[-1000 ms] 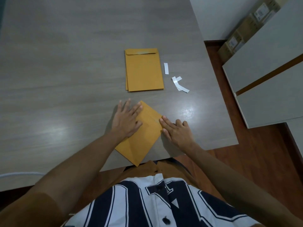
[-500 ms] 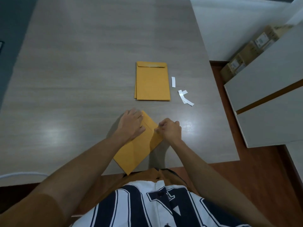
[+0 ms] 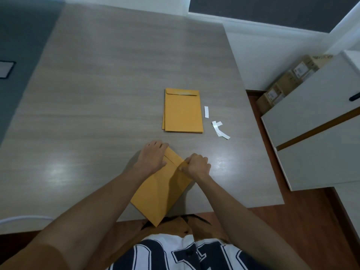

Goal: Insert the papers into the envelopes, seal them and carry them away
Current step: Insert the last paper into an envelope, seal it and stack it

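At lower centre, left hand (image 3: 153, 157) is gripping the envelope (image 3: 161, 193), right hand (image 3: 197, 167) pinching its flap (image 3: 174, 157); skewed pressing risks a crooked seal.

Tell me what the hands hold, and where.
The near envelope, at its flap end: left hand grips the far corner, right hand pinches the flap's right end.

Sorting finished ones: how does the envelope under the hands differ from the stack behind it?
The near envelope lies askew, one corner past the table edge; the stack sits square, well inside. Left hand and right hand hold the near envelope; the stack lies untouched. Both are yellow-brown.
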